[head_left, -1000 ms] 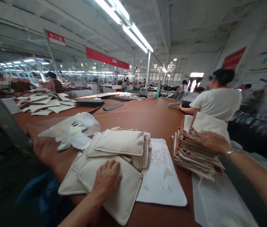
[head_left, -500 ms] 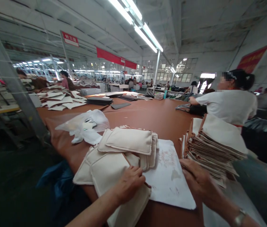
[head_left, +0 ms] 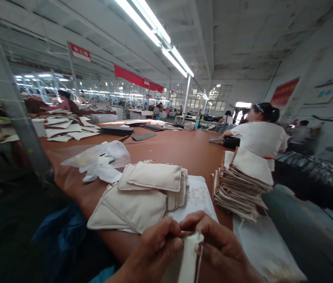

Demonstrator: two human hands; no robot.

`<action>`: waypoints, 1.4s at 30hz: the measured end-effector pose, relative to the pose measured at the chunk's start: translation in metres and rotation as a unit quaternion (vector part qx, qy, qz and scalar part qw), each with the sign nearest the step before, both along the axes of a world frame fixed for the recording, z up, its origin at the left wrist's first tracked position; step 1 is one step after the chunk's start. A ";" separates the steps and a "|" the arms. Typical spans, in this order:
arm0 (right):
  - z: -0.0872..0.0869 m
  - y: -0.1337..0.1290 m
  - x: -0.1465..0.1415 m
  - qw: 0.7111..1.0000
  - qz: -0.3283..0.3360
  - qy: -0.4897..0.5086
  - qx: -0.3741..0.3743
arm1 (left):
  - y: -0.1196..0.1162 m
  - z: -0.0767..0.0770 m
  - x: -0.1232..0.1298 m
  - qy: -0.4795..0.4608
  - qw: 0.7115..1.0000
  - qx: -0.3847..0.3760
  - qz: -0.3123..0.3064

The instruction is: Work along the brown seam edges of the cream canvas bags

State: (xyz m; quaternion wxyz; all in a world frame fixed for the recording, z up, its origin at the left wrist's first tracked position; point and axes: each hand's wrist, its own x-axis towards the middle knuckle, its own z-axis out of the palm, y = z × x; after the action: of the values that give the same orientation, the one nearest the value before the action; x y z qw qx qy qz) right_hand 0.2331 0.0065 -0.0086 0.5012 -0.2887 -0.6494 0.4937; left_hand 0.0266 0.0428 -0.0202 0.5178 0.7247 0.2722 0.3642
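Close in front of me, both hands grip one cream fabric piece [head_left: 188, 255] with a brown inner edge, held on end. My left hand [head_left: 157, 243] pinches its left side between thumb and fingers. On the opposite side, my right hand [head_left: 216, 243] is closed on the same piece, its fingertips near the top corner. Beyond them lies a pile of cream padded fabric pieces [head_left: 154, 177] with stitched edges, partly resting on a stained white sheet [head_left: 200, 192]. The lower part of the held piece runs out of view.
A tall stack of cream and brown pieces [head_left: 240, 188] stands right. A clear plastic bag [head_left: 104, 157] lies left on the brown-covered table [head_left: 178, 145]. Farther back are loose cream pieces [head_left: 66, 125] and dark sheets [head_left: 116, 130]. A person in white [head_left: 258, 137] works at right.
My left hand has lifted a cream piece off the near pile and brought it toward me. My right hand has come from the right-hand stack to grip it. The view has turned right.
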 end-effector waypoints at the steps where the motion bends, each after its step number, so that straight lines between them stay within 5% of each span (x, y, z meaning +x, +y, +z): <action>1: 0.003 -0.004 -0.004 1.000 -0.010 -0.017 -0.005 | -0.003 0.006 -0.003 -0.004 0.999 -0.054 -0.010; 4: 0.003 -0.012 -0.011 0.994 -0.042 -0.104 0.017 | -0.010 0.019 -0.012 -0.037 0.983 -0.173 -0.041; 7: 0.001 -0.017 -0.014 0.969 -0.075 -0.216 0.088 | -0.013 0.029 -0.017 -0.040 0.973 -0.216 -0.069; 11: 0.010 -0.022 -0.013 0.927 -0.118 -0.306 0.180 | -0.017 0.046 -0.019 0.002 0.982 -0.174 -0.076; 15: 0.021 -0.025 -0.013 0.931 -0.106 -0.315 0.153 | -0.021 0.061 -0.021 0.071 0.992 -0.078 -0.063; 18: 0.020 -0.028 -0.014 0.941 -0.093 -0.302 0.119 | -0.023 0.059 -0.022 0.103 0.994 -0.027 -0.040; 23: 0.013 -0.030 -0.015 0.944 -0.087 -0.295 0.121 | -0.026 0.047 -0.021 0.042 0.975 -0.216 -0.042; 32: 0.020 -0.033 -0.016 0.964 -0.034 -0.249 0.091 | -0.030 0.052 -0.016 -0.006 0.958 -0.283 -0.035; 38: 0.019 -0.038 -0.021 0.975 -0.014 -0.207 0.077 | -0.034 0.042 -0.014 -0.028 0.957 -0.285 -0.039; 42: 0.009 -0.042 -0.019 0.981 0.013 -0.191 0.036 | -0.030 0.037 -0.019 0.025 0.978 -0.190 -0.081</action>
State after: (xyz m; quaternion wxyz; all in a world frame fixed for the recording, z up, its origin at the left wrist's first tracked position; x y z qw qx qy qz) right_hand 0.2141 -0.0359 0.0008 0.3716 -0.3506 -0.7541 0.4127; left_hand 0.0072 0.0128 0.0171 0.6671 0.6414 0.2899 0.2441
